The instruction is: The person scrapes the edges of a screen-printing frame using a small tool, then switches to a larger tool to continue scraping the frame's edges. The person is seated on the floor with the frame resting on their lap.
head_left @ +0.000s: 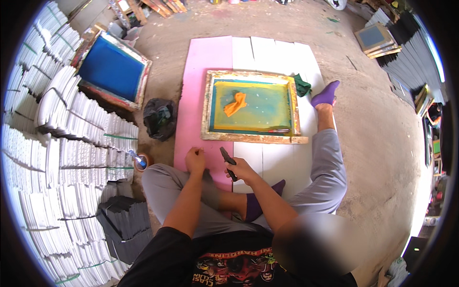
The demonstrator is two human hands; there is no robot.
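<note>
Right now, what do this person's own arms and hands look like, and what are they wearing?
Both forearms are bare, with no gloves, watch or rings visible on the left hand or right hand. Short black sleeves end above the elbows; the black T-shirt carries a red and yellow print.

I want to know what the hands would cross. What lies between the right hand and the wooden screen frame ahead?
In the head view, only bare white board lies between the right hand and the wooden screen frame.

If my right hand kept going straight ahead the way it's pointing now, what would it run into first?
Probably the near wooden rail of the screen frame. The right hand, closed on a dark tool, points forward across bare white sheets, with nothing between it and the rail, though depth is hard to judge.
</note>
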